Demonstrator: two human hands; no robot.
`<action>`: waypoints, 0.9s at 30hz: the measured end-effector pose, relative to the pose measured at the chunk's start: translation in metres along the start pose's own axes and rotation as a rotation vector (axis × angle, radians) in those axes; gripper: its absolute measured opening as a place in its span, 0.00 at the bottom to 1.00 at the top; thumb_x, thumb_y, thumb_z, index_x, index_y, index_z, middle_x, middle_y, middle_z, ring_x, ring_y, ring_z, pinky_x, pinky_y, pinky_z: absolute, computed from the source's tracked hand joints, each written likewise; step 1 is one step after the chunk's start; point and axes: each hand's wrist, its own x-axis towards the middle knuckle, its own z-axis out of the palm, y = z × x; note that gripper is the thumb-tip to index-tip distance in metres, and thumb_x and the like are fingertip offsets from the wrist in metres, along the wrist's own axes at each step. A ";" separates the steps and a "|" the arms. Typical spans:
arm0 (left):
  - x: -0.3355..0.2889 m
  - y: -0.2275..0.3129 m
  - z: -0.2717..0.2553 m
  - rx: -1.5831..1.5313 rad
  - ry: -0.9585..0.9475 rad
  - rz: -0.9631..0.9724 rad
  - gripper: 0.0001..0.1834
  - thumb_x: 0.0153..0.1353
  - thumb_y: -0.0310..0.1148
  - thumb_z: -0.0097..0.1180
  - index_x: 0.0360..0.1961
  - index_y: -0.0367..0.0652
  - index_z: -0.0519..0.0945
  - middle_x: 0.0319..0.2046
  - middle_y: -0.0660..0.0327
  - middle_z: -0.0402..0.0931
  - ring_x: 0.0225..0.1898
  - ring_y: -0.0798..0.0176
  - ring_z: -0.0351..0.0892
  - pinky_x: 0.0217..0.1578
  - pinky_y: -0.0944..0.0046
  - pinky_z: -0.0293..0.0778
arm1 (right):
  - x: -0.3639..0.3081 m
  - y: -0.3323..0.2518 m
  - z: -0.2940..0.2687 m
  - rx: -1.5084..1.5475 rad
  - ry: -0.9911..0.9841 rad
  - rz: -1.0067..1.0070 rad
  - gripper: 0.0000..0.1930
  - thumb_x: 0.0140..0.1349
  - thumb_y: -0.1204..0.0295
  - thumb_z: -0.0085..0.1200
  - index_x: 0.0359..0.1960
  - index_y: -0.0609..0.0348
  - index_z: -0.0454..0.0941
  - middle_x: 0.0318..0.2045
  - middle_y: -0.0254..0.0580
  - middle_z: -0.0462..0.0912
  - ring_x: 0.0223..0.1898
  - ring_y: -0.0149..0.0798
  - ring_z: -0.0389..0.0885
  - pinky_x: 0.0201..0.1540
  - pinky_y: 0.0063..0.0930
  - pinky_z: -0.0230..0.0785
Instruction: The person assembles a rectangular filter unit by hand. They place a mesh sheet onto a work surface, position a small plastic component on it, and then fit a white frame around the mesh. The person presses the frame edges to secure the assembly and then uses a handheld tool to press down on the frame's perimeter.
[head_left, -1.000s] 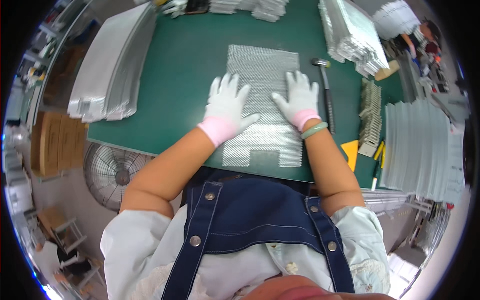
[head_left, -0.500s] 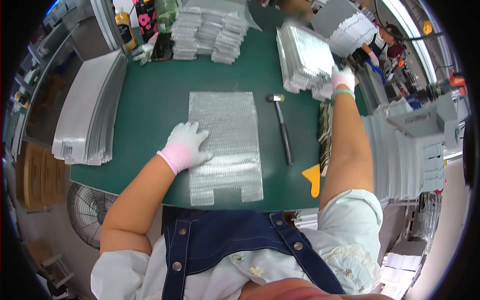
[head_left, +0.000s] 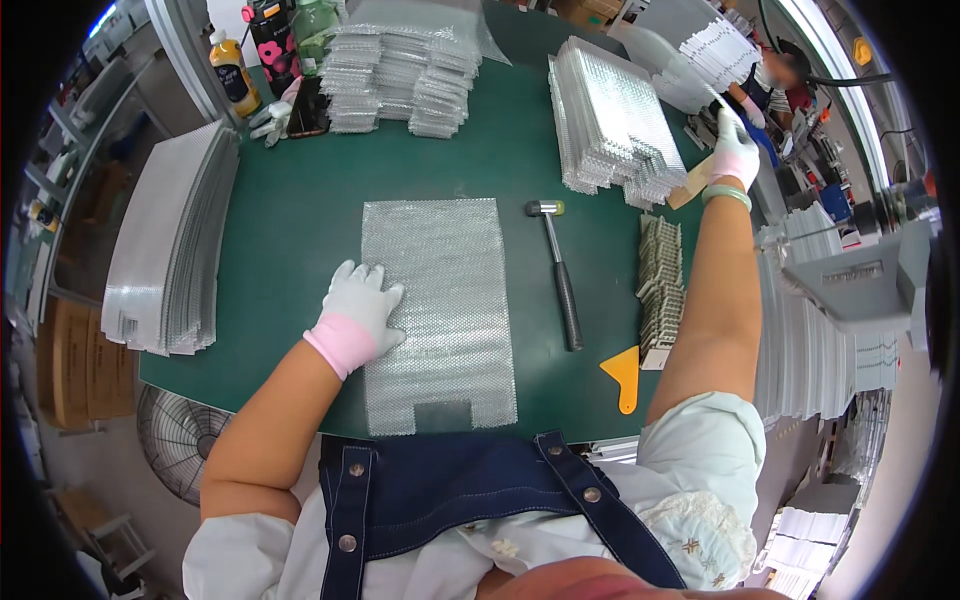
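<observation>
Here, our left hand point(head_left: 354, 313) lies on the shiny sheet point(head_left: 445, 300), fingers point(head_left: 372, 281) spread; we can't tell how open our right hand point(head_left: 736, 153) is, or what it holds.

Nothing can be read clearly. The yellow bottle point(head_left: 235, 80) carries a dark label with small pale print; the grey machine point(head_left: 855, 285) at right bears a small lettered strip. Faint marks on the brown boxes point(head_left: 78, 355) stay indistinct.

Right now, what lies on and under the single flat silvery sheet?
The left hand lies across the left edge of the silvery sheet. Green tabletop shows around the sheet; whatever it covers cannot be seen.
</observation>
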 end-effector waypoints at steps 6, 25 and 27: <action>-0.001 -0.004 -0.014 0.016 -0.030 0.003 0.36 0.48 0.61 0.59 0.57 0.55 0.78 0.59 0.49 0.71 0.58 0.43 0.69 0.64 0.50 0.59 | -0.091 -0.012 -0.035 0.477 -0.279 -0.170 0.30 0.60 0.58 0.62 0.52 0.77 0.73 0.44 0.49 0.82 0.43 0.36 0.80 0.51 0.28 0.70; -0.124 0.056 0.013 -0.961 0.709 -0.199 0.23 0.63 0.39 0.57 0.51 0.31 0.71 0.41 0.51 0.78 0.35 0.61 0.80 0.39 0.62 0.76 | -0.384 -0.024 -0.203 0.431 -0.907 0.020 0.22 0.55 0.62 0.70 0.40 0.68 0.75 0.26 0.31 0.76 0.26 0.21 0.72 0.28 0.16 0.65; -0.123 0.057 0.028 -0.759 0.842 -0.238 0.29 0.60 0.40 0.61 0.55 0.30 0.68 0.31 0.48 0.77 0.30 0.55 0.80 0.34 0.59 0.76 | -0.402 -0.020 -0.202 0.321 -0.979 0.130 0.20 0.55 0.62 0.69 0.37 0.66 0.76 0.22 0.30 0.76 0.24 0.21 0.71 0.27 0.16 0.65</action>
